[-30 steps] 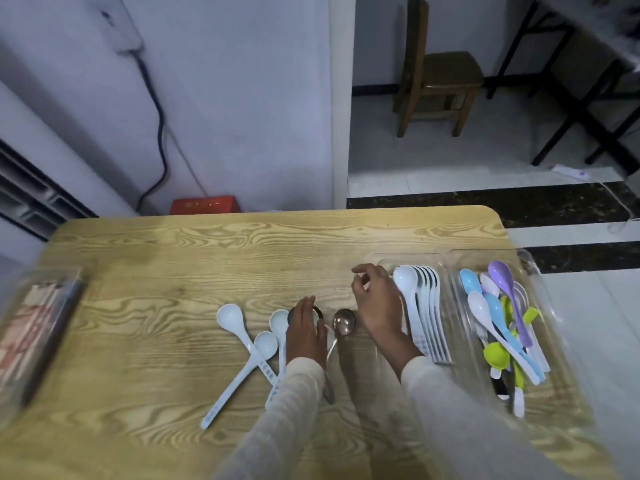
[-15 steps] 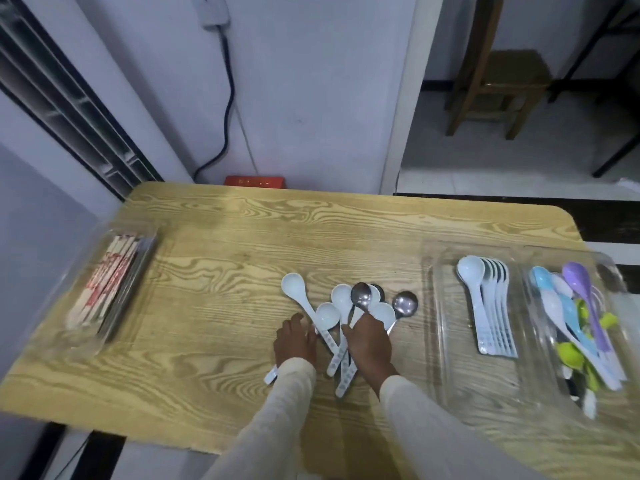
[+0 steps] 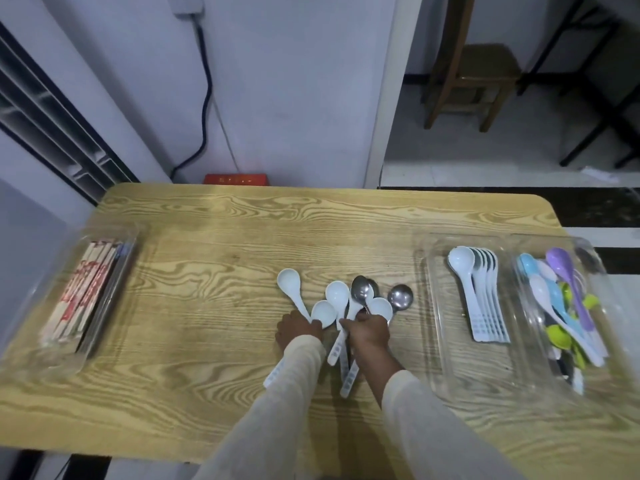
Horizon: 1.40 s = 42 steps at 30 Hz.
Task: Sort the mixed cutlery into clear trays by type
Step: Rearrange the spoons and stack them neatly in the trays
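clear plastic tray (image 3: 104, 306): paper-wrapped chopsticks (image 3: 83, 292) | left hand (image 3: 298, 329) on white plastic spoons (image 3: 337, 294), wooden table (image 3: 207, 358) centre; fingers hidden, I can't tell its grip | right hand (image 3: 369, 332) pinching steel spoon (image 3: 360, 292) handle | second clear tray (image 3: 440, 323): stacked white spoons (image 3: 481, 299) | third clear tray (image 3: 540, 368): coloured plastic spoons (image 3: 568, 299)

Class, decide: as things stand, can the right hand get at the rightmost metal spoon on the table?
Probably yes: the metal spoon lies uncovered just beyond the right hand, nothing between them.
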### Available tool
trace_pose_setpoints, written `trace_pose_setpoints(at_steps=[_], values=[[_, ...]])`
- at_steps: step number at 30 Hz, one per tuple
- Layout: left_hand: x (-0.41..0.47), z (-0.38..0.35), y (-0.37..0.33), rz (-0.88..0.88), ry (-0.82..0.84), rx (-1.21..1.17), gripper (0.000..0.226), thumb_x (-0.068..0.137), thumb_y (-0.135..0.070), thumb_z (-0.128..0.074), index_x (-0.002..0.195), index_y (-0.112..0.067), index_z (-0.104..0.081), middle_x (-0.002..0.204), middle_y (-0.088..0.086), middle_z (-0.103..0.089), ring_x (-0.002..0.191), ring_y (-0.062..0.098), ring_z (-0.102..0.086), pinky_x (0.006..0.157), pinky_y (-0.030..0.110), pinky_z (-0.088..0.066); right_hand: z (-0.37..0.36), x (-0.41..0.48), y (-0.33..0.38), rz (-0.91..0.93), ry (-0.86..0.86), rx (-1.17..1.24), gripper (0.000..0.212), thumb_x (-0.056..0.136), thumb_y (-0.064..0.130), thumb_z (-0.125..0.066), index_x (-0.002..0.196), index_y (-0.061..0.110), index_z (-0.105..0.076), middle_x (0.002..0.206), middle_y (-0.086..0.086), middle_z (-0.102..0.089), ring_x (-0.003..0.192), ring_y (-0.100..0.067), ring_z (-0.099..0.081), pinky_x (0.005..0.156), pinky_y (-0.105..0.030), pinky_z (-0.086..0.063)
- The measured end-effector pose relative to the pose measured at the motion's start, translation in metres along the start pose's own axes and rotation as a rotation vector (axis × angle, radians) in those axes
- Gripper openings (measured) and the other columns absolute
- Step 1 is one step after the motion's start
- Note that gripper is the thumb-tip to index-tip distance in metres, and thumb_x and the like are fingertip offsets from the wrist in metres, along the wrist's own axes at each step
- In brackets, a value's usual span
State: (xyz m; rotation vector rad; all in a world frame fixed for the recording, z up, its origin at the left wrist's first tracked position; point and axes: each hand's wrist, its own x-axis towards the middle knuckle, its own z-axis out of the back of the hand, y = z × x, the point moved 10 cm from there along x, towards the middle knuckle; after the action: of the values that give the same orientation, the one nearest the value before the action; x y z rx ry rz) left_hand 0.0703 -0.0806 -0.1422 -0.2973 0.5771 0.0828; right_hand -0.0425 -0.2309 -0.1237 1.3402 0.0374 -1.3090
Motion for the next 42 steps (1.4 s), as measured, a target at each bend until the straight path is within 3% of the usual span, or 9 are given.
trace_pose_setpoints(at_steps=[5, 12, 16, 20, 24, 30, 34, 39, 42], values=[[-0.004, 0.014, 0.012, 0.047, -0.049, 0.0, 0.031, 0.092, -0.025, -0.046, 0.115, -0.006, -0.052, 0.123, 0.011, -0.051, 0.119, 0.029, -0.044, 0.099, 0.036, -0.034, -0.012, -0.007, -0.003, -0.167, 0.124, 0.348, 0.021, 0.079, -0.004, -0.071, 0.068, 0.005, -0.055, 0.063, -0.008, -0.057, 0.049, -0.016, -0.054, 0.039, -0.021, -0.045], [-0.008, 0.041, 0.018, 0.036, -0.094, -0.282, 0.026, 0.094, -0.011, -0.042, 0.113, 0.003, -0.053, 0.12, 0.02, -0.053, 0.11, 0.033, -0.054, 0.089, 0.038, -0.043, -0.026, -0.021, 0.008, -0.231, 0.289, 0.419, 0.038, 0.077, -0.005, -0.073, 0.111, -0.011, -0.058, 0.075, -0.015, -0.064, 0.059, -0.02, -0.063, 0.046, -0.025, -0.05], [-0.018, 0.063, 0.017, 0.015, -0.168, -0.371, 0.015, 0.095, -0.022, -0.045, 0.094, -0.007, -0.049, 0.106, 0.018, -0.06, 0.096, 0.032, -0.059, 0.077, 0.034, -0.042, -0.033, -0.036, 0.021, -0.267, 0.492, 0.388, 0.006, 0.085, -0.01, -0.061, 0.088, -0.006, -0.058, 0.061, -0.01, -0.059, 0.054, -0.018, -0.056, 0.038, -0.022, -0.048], [-0.028, 0.087, 0.007, -0.03, -0.259, -0.465, 0.015, 0.096, -0.023, -0.046, 0.088, -0.01, -0.044, 0.095, 0.02, -0.06, 0.093, 0.034, -0.06, 0.074, 0.034, -0.042, -0.025, -0.044, 0.04, -0.241, 0.638, 0.309, 0.015, 0.09, -0.004, -0.057, 0.076, -0.001, -0.058, 0.063, -0.009, -0.054, 0.059, -0.018, -0.053, 0.041, -0.021, -0.049], [-0.038, 0.103, -0.011, -0.065, -0.333, -0.561, 0.017, 0.096, -0.023, -0.046, 0.088, -0.008, -0.044, 0.093, 0.02, -0.061, 0.087, 0.033, -0.058, 0.07, 0.031, -0.039, 0.01, -0.024, 0.068, -0.109, 0.563, 0.26, 0.01, 0.088, -0.004, -0.059, 0.079, -0.006, -0.058, 0.068, -0.013, -0.054, 0.059, -0.021, -0.053, 0.065, -0.036, -0.054], [-0.066, 0.082, -0.073, -0.172, -0.298, -0.623, 0.016, 0.095, -0.018, -0.048, 0.084, -0.006, -0.046, 0.076, 0.009, -0.051, 0.073, 0.023, -0.046, 0.065, 0.025, -0.032, 0.107, 0.026, 0.085, 0.073, 0.264, 0.218, 0.01, 0.081, 0.002, -0.072, 0.089, 0.004, -0.066, 0.07, -0.011, -0.061, 0.061, -0.021, -0.057, 0.053, -0.027, -0.046], [-0.08, 0.052, -0.12, -0.2, -0.218, -0.568, 0.014, 0.095, -0.019, -0.047, 0.085, -0.008, -0.047, 0.084, 0.009, -0.052, 0.081, 0.027, -0.052, 0.067, 0.024, -0.031, 0.172, 0.057, 0.073, 0.133, 0.12, 0.198, 0.016, 0.078, 0.006, -0.075, 0.094, 0.004, -0.07, 0.066, -0.006, -0.061, 0.06, -0.018, -0.056, 0.061, -0.032, -0.051], [-0.094, 0.013, -0.166, -0.23, -0.117, -0.489, 0.016, 0.095, -0.026, -0.046, 0.088, -0.011, -0.049, 0.086, 0.008, -0.058, 0.086, 0.026, -0.056, 0.07, 0.027, -0.032, 0.237, 0.074, 0.051, 0.189, -0.1, -0.029, 0.027, 0.071, 0.019, -0.081, 0.058, 0.016, -0.058, 0.072, -0.011, -0.065, 0.077, -0.03, -0.067, 0.08, -0.045, -0.055], [-0.1, 0.002, -0.185, -0.232, -0.077, -0.465, 0.015, 0.096, -0.024, -0.044, 0.092, -0.01, -0.05, 0.088, 0.007, -0.055, 0.08, 0.021, -0.048, 0.068, 0.025, -0.029, 0.24, 0.08, 0.043, 0.218, -0.112, -0.174, 0.019, 0.072, 0.017, -0.08, 0.079, 0.004, -0.068, 0.087, -0.013, -0.069, 0.088, -0.028, -0.066, 0.078, -0.033, -0.051]])
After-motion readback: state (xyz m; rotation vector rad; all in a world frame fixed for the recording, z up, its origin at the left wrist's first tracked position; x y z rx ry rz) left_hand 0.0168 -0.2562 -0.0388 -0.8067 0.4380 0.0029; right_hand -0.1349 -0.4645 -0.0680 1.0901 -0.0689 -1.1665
